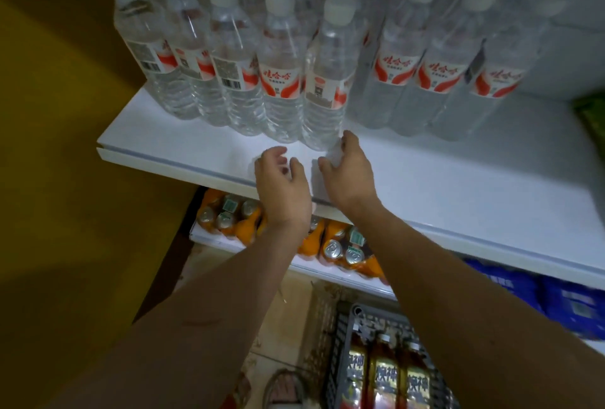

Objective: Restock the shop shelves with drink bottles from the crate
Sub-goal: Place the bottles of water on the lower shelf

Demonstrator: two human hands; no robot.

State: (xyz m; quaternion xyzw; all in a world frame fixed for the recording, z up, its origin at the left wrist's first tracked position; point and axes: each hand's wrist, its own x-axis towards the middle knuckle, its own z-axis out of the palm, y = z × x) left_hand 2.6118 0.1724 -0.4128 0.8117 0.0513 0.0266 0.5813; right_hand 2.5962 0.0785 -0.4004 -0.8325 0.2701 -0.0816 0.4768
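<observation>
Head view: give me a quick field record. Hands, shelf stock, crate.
left hand: over the shelf front, fingers loosely curled, holding nothing
right hand: fingers at the base of the rightmost loose water bottle; grip unclear
top shelf: white, rows of clear water bottles with white caps; bare strip at the front
lower shelf: orange can packs, blue packs to the right
crate: grey, on the floor, holds dark bottles with yellow labels

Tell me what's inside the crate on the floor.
The crate holds upright drink bottles with dark red liquid and yellow labels; three show in a row. The right forearm and the frame's edge hide the rest, so the count is unknown.
</observation>
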